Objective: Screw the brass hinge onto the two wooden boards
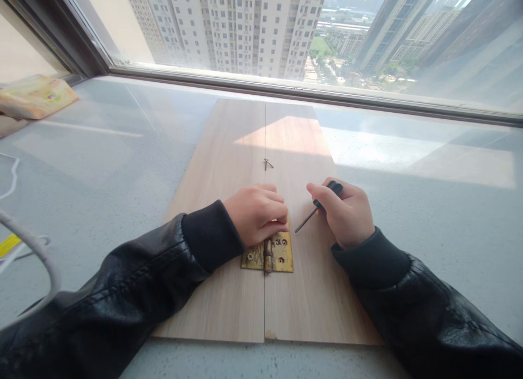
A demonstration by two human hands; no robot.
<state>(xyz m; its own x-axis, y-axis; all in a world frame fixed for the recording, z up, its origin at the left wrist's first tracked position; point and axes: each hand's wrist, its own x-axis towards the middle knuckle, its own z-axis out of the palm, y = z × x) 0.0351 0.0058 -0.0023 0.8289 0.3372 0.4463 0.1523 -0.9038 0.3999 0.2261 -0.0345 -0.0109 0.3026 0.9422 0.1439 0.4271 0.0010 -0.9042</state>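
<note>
A brass-coloured hinge (281, 263) lies opened flat across the seam between two pale wooden boards (229, 300). A screw head (250, 256) shows in its left leaf, and bare holes show in the right leaf. My left hand (261, 213) is closed over the upper part of the hinge, fingertips at the right leaf; whatever they pinch is hidden. My right hand (347, 210) grips a screwdriver (334, 188) by its dark handle. The screwdriver's shaft points down and left, its tip just right of the hinge and apart from it. Some small screws (266, 164) lie near the seam, beyond my left hand.
The boards rest on a speckled pale sill (429, 205) below a window with a dark frame (286, 87). At the far left is a yellowish packet (38, 97). A pale cable (44, 256) loops beside my left sleeve.
</note>
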